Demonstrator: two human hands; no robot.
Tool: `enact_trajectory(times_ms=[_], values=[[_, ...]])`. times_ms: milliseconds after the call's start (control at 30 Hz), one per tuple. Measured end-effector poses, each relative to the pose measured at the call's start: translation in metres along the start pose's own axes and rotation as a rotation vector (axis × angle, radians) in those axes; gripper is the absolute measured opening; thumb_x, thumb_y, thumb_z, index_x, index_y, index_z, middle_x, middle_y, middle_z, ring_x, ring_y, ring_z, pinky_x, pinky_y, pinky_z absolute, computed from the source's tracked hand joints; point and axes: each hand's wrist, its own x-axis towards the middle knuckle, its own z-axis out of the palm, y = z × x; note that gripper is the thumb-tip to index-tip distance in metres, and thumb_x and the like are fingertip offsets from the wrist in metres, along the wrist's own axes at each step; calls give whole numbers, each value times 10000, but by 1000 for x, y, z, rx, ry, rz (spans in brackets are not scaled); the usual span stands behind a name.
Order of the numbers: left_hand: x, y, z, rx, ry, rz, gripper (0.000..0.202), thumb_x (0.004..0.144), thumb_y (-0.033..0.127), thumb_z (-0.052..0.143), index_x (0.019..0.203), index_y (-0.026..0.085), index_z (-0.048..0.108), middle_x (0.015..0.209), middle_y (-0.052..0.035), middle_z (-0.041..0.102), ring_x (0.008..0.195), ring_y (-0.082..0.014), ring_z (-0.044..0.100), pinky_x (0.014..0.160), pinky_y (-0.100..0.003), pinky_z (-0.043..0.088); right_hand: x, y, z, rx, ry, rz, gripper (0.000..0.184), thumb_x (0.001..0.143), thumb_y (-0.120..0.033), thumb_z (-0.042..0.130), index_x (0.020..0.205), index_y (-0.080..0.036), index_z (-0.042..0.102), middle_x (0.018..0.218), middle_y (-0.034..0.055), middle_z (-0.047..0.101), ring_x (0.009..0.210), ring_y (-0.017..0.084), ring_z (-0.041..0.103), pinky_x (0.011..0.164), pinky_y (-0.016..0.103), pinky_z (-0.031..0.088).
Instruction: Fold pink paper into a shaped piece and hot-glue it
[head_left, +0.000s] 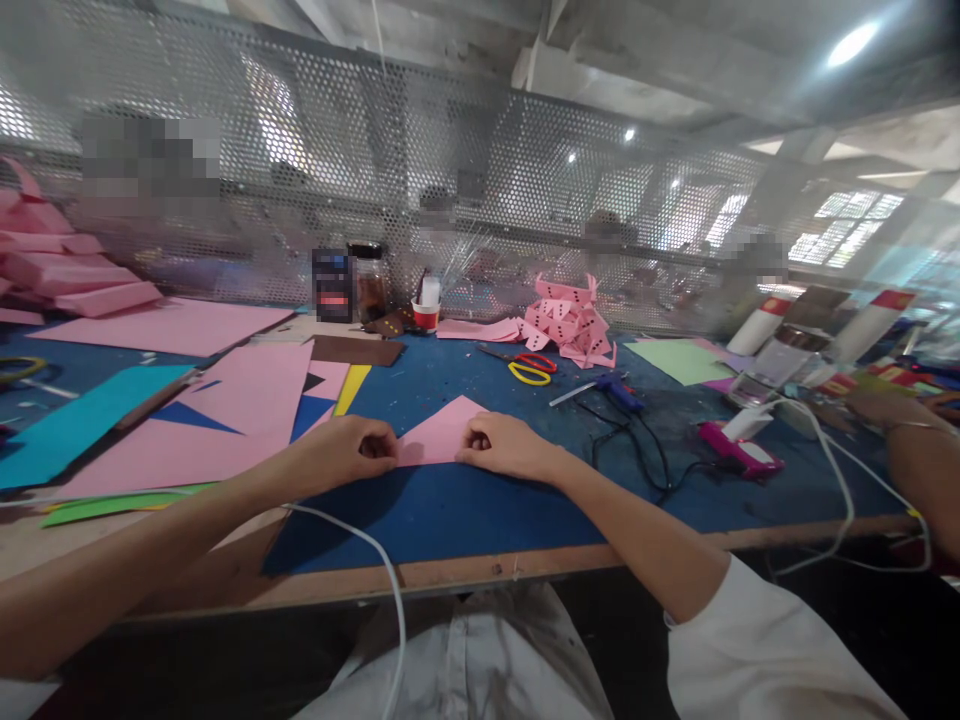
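Note:
A pink sheet of paper (439, 432), folded to a peak at its far side, lies on the blue table mat (480, 520) in front of me. My left hand (358, 450) pinches its left corner with curled fingers. At its right end, my right hand (499, 445) has thumb and fingers closed on the paper's edge. Left of my left hand lie larger pink sheets (247, 385) with blue, black and yellow pieces among them. Scissors (531, 368) with red and yellow handles rest beyond my right hand.
Cut pink pieces (566, 325) are heaped at the back. A blue glue gun (619, 392) and its black cord lie to the right, near a magenta power strip (739, 450). A white cable (390, 580) hangs over the front edge. Another person's arm (922, 450) reaches in at far right.

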Motion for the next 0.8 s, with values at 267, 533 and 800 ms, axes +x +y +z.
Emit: enact_trajectory(times_ms=[267, 533, 800], values=[[-4, -7, 1, -36, 3, 6, 307, 794, 508, 603, 853, 240, 741, 766, 2, 752, 715, -190, 665, 653, -249, 462, 0, -3, -2, 7, -7, 12, 125, 835, -300, 709, 846, -176, 709, 855, 19, 684, 730, 121, 587, 654, 230, 386], [-7, -4, 1, 23, 31, 7, 246, 785, 428, 599, 844, 229, 731, 750, -1, 736, 699, -189, 663, 643, -251, 459, 0, -1, 0, 4, 2, 13, 145, 836, -320, 708, 851, -175, 707, 856, 20, 686, 730, 123, 588, 656, 231, 392], [-10, -9, 2, 123, 75, 12, 249, 809, 443, 589, 854, 234, 718, 804, -5, 739, 728, -195, 656, 646, -258, 437, -1, -3, -1, 8, 1, 9, 130, 832, -306, 707, 846, -176, 702, 856, 15, 683, 722, 117, 584, 653, 229, 386]])
